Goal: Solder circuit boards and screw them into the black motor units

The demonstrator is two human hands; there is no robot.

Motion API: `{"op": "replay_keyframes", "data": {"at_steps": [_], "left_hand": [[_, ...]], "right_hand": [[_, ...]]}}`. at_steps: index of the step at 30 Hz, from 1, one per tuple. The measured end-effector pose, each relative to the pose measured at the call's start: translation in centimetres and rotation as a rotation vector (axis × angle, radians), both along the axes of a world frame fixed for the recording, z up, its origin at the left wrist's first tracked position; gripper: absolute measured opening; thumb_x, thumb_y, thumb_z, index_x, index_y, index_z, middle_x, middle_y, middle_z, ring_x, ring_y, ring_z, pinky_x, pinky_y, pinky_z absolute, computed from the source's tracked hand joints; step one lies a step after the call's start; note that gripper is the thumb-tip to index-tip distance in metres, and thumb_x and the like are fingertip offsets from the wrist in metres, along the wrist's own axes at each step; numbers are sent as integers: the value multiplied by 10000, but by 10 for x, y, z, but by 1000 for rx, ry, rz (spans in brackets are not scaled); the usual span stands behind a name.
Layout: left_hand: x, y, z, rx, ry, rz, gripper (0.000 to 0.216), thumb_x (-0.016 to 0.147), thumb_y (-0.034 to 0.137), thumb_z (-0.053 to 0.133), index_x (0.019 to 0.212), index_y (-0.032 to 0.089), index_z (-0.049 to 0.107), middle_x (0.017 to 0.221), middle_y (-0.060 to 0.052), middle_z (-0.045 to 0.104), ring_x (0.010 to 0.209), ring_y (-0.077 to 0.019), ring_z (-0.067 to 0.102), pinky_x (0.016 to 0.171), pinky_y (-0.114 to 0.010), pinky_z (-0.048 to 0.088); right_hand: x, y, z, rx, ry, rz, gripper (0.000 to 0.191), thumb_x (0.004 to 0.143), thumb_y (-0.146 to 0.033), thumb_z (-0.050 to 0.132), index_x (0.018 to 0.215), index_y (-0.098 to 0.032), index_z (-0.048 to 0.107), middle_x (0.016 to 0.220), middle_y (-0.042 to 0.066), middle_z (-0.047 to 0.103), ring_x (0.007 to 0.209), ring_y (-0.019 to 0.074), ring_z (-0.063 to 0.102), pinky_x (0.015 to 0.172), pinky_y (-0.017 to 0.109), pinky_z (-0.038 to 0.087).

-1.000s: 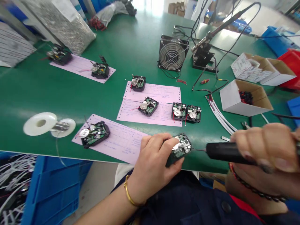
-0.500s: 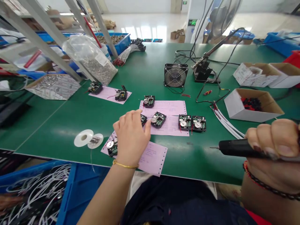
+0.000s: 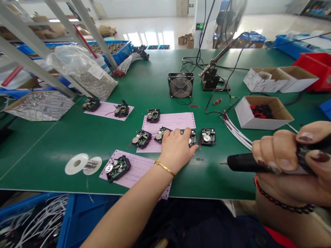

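Note:
My left hand (image 3: pixel 178 150) reaches over the pink paper, fingers curled onto a black square module with a green circuit board (image 3: pixel 192 137), the thumb along its near side. The hand partly covers it. Another circuit board module (image 3: pixel 161 134) lies just left of my fingers, and a tilted one (image 3: pixel 141 138) beyond it. To the right sits a single module (image 3: pixel 208 137) with a silver disc and a red wire. My right hand (image 3: pixel 287 155) is closed around a black electric screwdriver (image 3: pixel 244 162), its thin bit pointing left above the table.
More modules lie on pink sheets (image 3: pixel 147 168) at left and behind. A solder spool (image 3: pixel 84 164) sits near the front edge. A small fan (image 3: pixel 180 85), white cables (image 3: pixel 236 132) and a box of red and black parts (image 3: pixel 263 113) stand farther back. A blue bin (image 3: pixel 85 213) is below.
My left hand has moved right, from the modules at left to one of the paired modules, where a gap now shows between the two. My right hand still holds the screwdriver. The view has shifted.

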State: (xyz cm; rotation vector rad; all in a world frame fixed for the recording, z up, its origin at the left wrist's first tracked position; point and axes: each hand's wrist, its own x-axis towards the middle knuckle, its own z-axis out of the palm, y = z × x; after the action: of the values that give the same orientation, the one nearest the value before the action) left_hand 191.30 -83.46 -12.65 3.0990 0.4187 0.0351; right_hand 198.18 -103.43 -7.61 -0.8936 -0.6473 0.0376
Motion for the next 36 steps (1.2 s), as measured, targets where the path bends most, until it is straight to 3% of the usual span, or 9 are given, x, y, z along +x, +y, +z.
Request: {"op": "replay_keyframes", "data": {"at_steps": [3,8,11,14,17,21,25,29,36], "left_hand": [[2,-6,-5,1,-31,15,539,898,563,633,1234,151,548,1052,-167,688,1024,-358,643,930,-481,411],[1,-12,-6,-11,-115,22,413,867,339,630,1217,135,549,1047,-168,662,984,-358,629,897,-495,426],[-22,-15,5,-99,-185,-5,421,869,272,611,1270,176,527,1106,-145,643,1024,-343,603,903,-505,429],[-56,-23,9,-305,-169,-148,482,863,182,610,1326,251,498,1190,-101,627,1095,-312,579,942,-498,434],[-83,-32,-3,-477,-103,-270,576,830,93,607,1361,265,464,1279,-92,606,1153,-299,560,968,-483,448],[-97,-36,-27,-620,-134,-291,595,846,66,615,1382,228,413,1313,-100,608,1188,-277,555,1010,-462,447],[-97,-41,-41,-593,-212,-234,625,857,191,734,1395,212,417,1349,-135,593,1254,-327,527,1047,-518,420],[-95,-46,-49,-568,-331,-148,575,853,239,788,1321,221,453,1213,-114,659,1115,-310,599,941,-487,465],[-91,-41,-57,-518,-385,-257,441,894,222,745,1281,256,535,1265,-97,653,1104,-281,618,922,-428,460]], "right_hand": [[-3,2,1,-16,23,10,164,762,-230,749,848,-203,612,470,-68,508,356,89,368,398,264,334],[-3,3,0,16,39,20,158,759,-235,736,858,-204,617,475,-59,498,365,87,379,399,269,339],[-2,0,0,15,40,14,171,749,-222,748,854,-205,613,473,-59,497,365,84,381,402,269,348],[-1,-2,0,4,13,30,149,768,-221,721,866,-206,610,475,-61,501,364,84,385,399,269,360],[-2,-2,-1,-25,-16,51,122,793,-229,692,882,-213,610,483,-62,513,363,89,391,391,273,371],[-7,2,-1,-29,18,61,156,793,-238,735,870,-211,603,485,-59,512,366,90,409,400,277,377],[-17,4,0,-79,41,67,188,792,-239,757,868,-231,586,496,-64,505,380,97,409,423,291,391],[-27,4,-3,-137,10,127,195,838,-256,739,913,-237,559,532,-66,519,415,96,441,468,295,409],[-35,9,-8,-208,-28,179,164,866,-235,676,943,-261,534,548,-72,530,419,113,461,458,302,407]]}}
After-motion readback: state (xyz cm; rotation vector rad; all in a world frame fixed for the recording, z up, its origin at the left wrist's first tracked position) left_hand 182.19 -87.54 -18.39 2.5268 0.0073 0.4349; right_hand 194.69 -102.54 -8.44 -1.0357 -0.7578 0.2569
